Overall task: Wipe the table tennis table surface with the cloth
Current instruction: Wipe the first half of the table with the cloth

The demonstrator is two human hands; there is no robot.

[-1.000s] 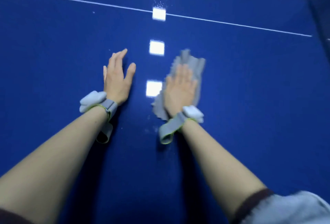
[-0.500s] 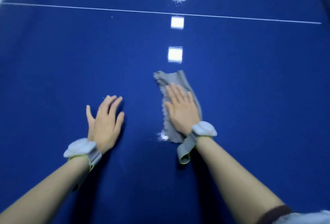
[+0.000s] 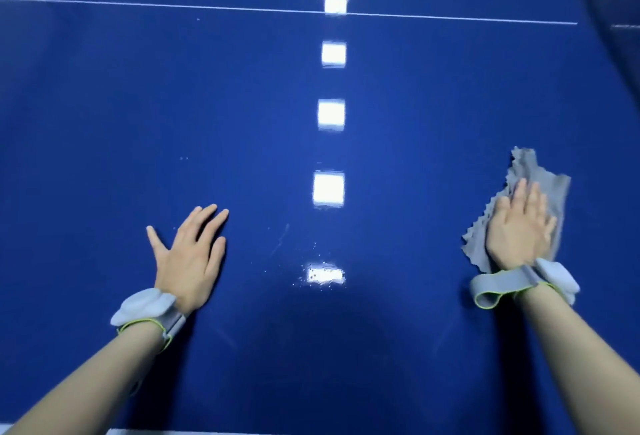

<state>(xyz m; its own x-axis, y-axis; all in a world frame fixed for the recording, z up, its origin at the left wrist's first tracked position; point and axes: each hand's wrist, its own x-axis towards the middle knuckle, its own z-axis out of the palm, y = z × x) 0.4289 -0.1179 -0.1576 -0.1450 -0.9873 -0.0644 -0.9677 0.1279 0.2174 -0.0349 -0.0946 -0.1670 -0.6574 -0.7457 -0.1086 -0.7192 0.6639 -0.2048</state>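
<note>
The blue table tennis table fills the view. A grey cloth with zigzag edges lies flat on it at the right. My right hand presses down on the cloth with straight fingers, covering its lower half. My left hand lies flat on the bare surface at the lower left, fingers spread, well apart from the cloth. Both wrists carry grey bands with white pods.
A thin white line crosses the table at the far side. A row of bright square light reflections runs down the middle. The table's near white edge shows at the bottom, its right edge at the upper right.
My right hand has slid the cloth far to the right across the table. My left hand stays flat on the surface at the lower left.
</note>
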